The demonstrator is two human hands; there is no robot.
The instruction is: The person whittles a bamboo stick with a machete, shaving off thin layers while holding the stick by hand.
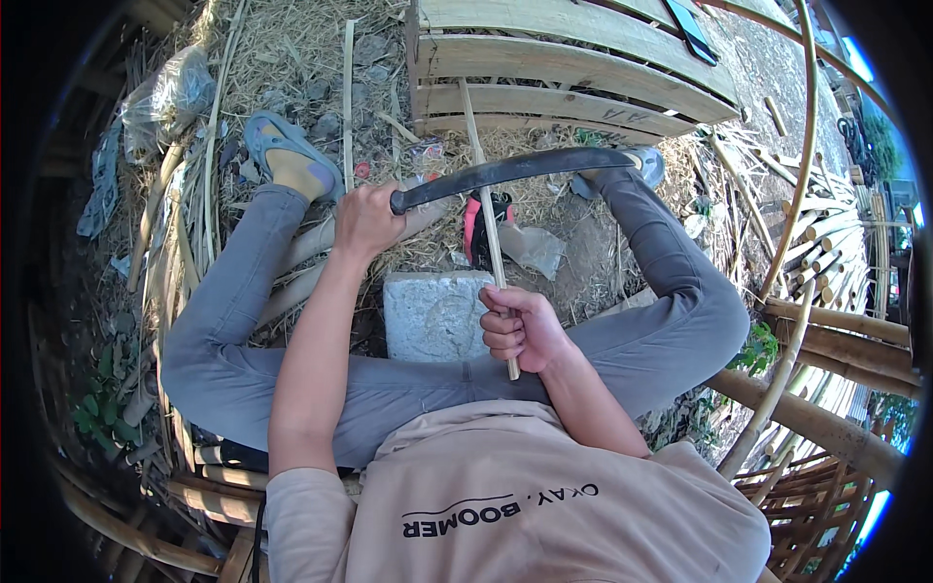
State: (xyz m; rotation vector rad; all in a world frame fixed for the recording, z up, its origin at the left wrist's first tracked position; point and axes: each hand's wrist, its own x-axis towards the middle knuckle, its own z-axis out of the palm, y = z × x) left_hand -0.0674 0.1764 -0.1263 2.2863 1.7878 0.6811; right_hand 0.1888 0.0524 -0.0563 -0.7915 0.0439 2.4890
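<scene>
One curved blade (515, 171) the left hand (369, 223) is gripping is crossing over the bamboo strip (492, 243) the right hand (525, 330) is clutching; I'm fearing a slip gashing the right leg (671, 267).

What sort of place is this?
Likely an outdoor yard for working bamboo: piled cut poles at the right, straw-strewn ground, and a curved blade in the person's left hand.
</scene>
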